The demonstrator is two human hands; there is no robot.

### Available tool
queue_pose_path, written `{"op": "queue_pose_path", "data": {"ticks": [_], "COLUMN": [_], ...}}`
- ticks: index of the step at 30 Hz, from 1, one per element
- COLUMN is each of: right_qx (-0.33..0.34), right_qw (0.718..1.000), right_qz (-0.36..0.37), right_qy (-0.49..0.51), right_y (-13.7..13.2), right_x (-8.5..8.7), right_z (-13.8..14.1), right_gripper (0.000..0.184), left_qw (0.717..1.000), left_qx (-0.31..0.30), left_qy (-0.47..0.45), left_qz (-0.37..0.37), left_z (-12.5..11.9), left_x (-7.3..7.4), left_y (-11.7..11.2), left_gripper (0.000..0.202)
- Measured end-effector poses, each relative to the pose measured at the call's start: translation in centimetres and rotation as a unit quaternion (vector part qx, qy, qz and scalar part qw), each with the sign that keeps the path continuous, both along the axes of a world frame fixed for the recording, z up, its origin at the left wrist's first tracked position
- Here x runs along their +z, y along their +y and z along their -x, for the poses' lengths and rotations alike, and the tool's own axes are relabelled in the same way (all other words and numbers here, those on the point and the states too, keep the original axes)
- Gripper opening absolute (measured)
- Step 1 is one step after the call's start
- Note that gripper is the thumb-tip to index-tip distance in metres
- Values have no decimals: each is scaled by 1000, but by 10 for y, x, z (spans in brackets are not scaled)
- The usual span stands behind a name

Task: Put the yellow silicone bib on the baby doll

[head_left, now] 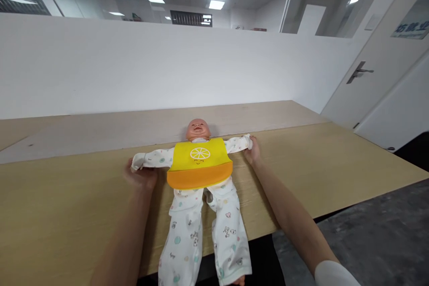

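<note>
A white wall with glass panes above it stands behind the wooden table. On the table a baby doll lies face up, head toward the wall, arms stretched out sideways, its patterned white trousers reaching past the near edge. A yellow bib with an orange pocket covers its chest. The left hand touches the end of one sleeve, though blur means I cannot tell whether its grip is closed; the right hand's grip pinches the other cuff
</note>
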State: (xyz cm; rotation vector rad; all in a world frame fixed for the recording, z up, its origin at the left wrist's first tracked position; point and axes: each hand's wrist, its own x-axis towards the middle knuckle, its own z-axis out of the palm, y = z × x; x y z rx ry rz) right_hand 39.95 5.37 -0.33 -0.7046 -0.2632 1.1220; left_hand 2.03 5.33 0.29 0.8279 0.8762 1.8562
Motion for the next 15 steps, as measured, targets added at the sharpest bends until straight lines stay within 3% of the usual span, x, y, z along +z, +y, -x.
{"op": "queue_pose_path", "data": {"ticks": [2, 4, 7, 11, 15], "right_qx": [-7, -1, -6, -73, -105], "right_qw": [1000, 1000, 1000, 996, 992], "right_qz": [-8, -5, 9, 53, 65], "right_qy": [-2, -3, 6, 22, -5], "right_y": [0, -1, -3, -3, -5], "right_x": [0, 0, 1, -2, -9], "right_z": [-5, -8, -16, -34, -53], "right_gripper": [7, 4, 17, 17, 24], "left_qw": [997, 993, 989, 978, 943], "left_qx": [14, 33, 72, 111, 178], "left_qy": [-76, -93, -9, 45, 159], "left_qz": [23, 58, 130, 169, 233], "left_z": [3, 7, 16, 27, 38], "left_x": [-1, -2, 0, 8, 15], "left_y": [3, 4, 4, 0, -3], "left_gripper": [28, 26, 27, 25, 23]}}
